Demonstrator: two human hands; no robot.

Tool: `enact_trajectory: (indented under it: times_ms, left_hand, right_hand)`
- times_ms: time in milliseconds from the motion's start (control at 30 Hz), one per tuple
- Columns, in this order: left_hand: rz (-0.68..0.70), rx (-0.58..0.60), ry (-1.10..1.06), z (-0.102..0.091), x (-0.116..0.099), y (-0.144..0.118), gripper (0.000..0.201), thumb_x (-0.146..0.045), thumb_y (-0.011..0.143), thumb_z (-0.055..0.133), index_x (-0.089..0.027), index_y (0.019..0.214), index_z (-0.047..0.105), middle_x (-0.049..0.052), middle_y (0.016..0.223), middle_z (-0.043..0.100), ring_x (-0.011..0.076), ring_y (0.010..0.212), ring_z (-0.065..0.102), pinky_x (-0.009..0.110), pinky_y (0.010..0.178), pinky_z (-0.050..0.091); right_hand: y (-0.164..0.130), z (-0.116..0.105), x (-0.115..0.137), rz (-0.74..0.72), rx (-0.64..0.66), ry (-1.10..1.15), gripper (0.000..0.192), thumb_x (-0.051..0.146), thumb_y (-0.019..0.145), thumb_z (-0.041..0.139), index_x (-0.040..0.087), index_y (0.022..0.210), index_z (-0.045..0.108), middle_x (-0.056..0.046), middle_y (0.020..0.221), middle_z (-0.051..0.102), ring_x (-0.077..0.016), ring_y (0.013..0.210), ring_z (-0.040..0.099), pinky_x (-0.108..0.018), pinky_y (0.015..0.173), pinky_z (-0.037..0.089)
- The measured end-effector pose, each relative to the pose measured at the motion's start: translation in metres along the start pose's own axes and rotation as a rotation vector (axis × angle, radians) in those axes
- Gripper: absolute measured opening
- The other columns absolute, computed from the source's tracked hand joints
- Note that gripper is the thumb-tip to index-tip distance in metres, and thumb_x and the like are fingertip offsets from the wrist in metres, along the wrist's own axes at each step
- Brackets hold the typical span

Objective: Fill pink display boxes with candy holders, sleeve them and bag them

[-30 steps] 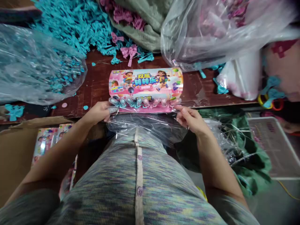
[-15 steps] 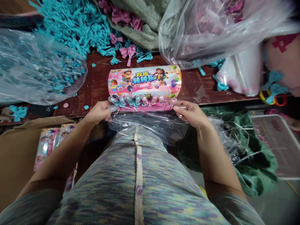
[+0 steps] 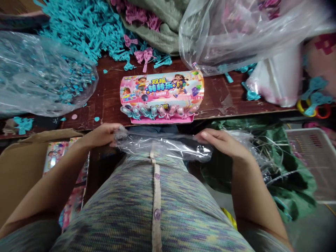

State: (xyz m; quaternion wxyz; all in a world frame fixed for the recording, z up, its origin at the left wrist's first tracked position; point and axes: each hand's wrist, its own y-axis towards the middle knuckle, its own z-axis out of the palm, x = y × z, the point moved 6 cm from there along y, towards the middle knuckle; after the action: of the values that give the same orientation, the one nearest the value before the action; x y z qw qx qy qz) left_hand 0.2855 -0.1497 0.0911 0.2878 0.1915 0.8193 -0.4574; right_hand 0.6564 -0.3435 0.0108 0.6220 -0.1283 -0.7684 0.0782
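Observation:
A clear plastic bag (image 3: pixel 160 141) is stretched between my two hands, in front of my body. My left hand (image 3: pixel 105 134) pinches its left end, fingers closed. At the opposite end my right hand (image 3: pixel 216 140) grips the film between thumb and fingers. Just beyond the bag, at the table's front edge, stands a colourful printed display box (image 3: pixel 161 87) with Chinese lettering and cartoon children. Along its front sits a row of clear-capped blue and pink pieces (image 3: pixel 160 111) above a pink strip. Neither hand touches the box.
Blue plastic pieces (image 3: pixel 78 31) are heaped at the back left, beside a clear bag of small parts (image 3: pixel 47 77). A sack of pink pieces (image 3: pixel 162 31) lies behind. A cardboard carton (image 3: pixel 21 157) holding printed boxes stands lower left; a green sack (image 3: pixel 288 178) lies right.
Both hands have drawn back from the box towards my body, bringing the plastic bag with them. A gap now shows between the bag and the box.

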Motion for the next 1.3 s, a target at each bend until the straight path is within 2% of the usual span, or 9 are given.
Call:
enact_trajectory:
  times_ms: [67, 133, 267, 367, 600, 767, 1033, 1200, 1300]
  left_hand:
    - [0.117, 0.009, 0.239, 0.008, -0.022, -0.010, 0.012, -0.022, 0.079, 0.066, -0.020, 0.088, 0.074, 0.000, 0.066, 0.068, 0.0133, 0.057, 0.058, 0.022, 0.057, 0.041]
    - [0.291, -0.105, 0.505, 0.017, -0.059, -0.018, 0.016, -0.015, 0.079, 0.061, -0.022, 0.085, 0.074, 0.003, 0.085, 0.076, 0.0163, 0.072, 0.065, 0.024, 0.064, 0.043]
    - [0.599, -0.313, 0.826, 0.046, -0.134, -0.016, 0.022, -0.009, 0.085, 0.057, -0.022, 0.086, 0.075, 0.005, 0.142, 0.072, 0.0166, 0.079, 0.065, 0.031, 0.064, 0.041]
    - [0.612, -0.329, 0.833, 0.057, -0.162, 0.006, 0.024, -0.009, 0.087, 0.056, -0.020, 0.091, 0.077, 0.005, 0.152, 0.066, 0.0128, 0.066, 0.058, 0.032, 0.062, 0.041]
    - [0.644, -0.292, 0.980, 0.072, -0.166, 0.033, 0.030, -0.010, 0.095, 0.051, -0.017, 0.099, 0.080, 0.010, 0.151, 0.067, 0.0188, 0.071, 0.065, 0.036, 0.063, 0.043]
    - [0.674, -0.303, 1.048, 0.071, -0.168, 0.035, 0.027, -0.008, 0.088, 0.057, -0.019, 0.100, 0.079, 0.005, 0.161, 0.058, 0.0167, 0.067, 0.066, 0.037, 0.060, 0.041]
    - [0.756, -0.369, 1.272, 0.064, -0.171, 0.036, 0.016, -0.011, 0.081, 0.065, -0.020, 0.090, 0.074, 0.002, 0.157, 0.060, 0.0187, 0.062, 0.072, 0.036, 0.047, 0.038]
    - [0.891, -0.398, 1.150, 0.056, -0.178, 0.033, 0.021, -0.001, 0.080, 0.053, -0.020, 0.074, 0.060, 0.002, 0.151, 0.066, 0.0171, 0.085, 0.082, 0.028, 0.050, 0.053]
    - [0.874, -0.348, 1.081, 0.053, -0.183, 0.032, 0.023, 0.000, 0.082, 0.051, -0.020, 0.076, 0.060, 0.005, 0.151, 0.066, 0.0187, 0.102, 0.083, 0.024, 0.061, 0.060]
  right_hand:
    - [-0.005, -0.017, 0.024, -0.162, -0.231, -0.216, 0.061, 0.082, 0.086, 0.068, 0.023, 0.099, 0.080, -0.011, 0.101, 0.079, -0.0253, 0.092, 0.073, -0.039, 0.082, 0.059]
    - [-0.007, -0.027, 0.049, -0.214, -0.464, -0.328, 0.056, 0.076, 0.090, 0.069, 0.024, 0.108, 0.078, -0.011, 0.102, 0.079, -0.0254, 0.090, 0.073, -0.039, 0.081, 0.057]
    - [0.007, 0.000, 0.075, -0.072, -0.470, -0.469, 0.045, 0.067, 0.094, 0.068, 0.024, 0.104, 0.076, -0.007, 0.082, 0.078, -0.0265, 0.075, 0.073, -0.036, 0.069, 0.049]
    - [0.011, 0.030, 0.072, 0.081, -0.564, -0.626, 0.047, 0.067, 0.092, 0.071, 0.023, 0.111, 0.072, -0.007, 0.079, 0.077, -0.0310, 0.074, 0.074, -0.036, 0.068, 0.043]
    - [0.025, 0.069, 0.044, 0.104, -0.866, -0.390, 0.072, 0.067, 0.089, 0.070, 0.019, 0.138, 0.047, -0.008, 0.094, 0.078, -0.0328, 0.087, 0.076, -0.033, 0.067, 0.043]
    - [0.042, 0.072, 0.037, 0.060, -0.913, -0.370, 0.059, 0.056, 0.090, 0.069, 0.022, 0.134, 0.051, -0.004, 0.088, 0.078, -0.0289, 0.080, 0.076, -0.033, 0.070, 0.048]
    - [0.041, 0.073, 0.038, -0.216, -1.006, -0.360, 0.042, 0.052, 0.098, 0.059, 0.022, 0.126, 0.065, -0.004, 0.079, 0.077, -0.0218, 0.070, 0.075, -0.032, 0.071, 0.057]
    - [0.033, 0.076, 0.043, -0.589, -1.192, -0.350, 0.031, 0.037, 0.102, 0.062, 0.019, 0.126, 0.065, 0.002, 0.068, 0.071, -0.0164, 0.061, 0.071, -0.028, 0.066, 0.058]
    - [0.035, 0.074, 0.043, -0.631, -1.166, -0.295, 0.034, 0.037, 0.103, 0.063, 0.018, 0.132, 0.063, 0.002, 0.070, 0.072, -0.0157, 0.062, 0.071, -0.029, 0.067, 0.058]
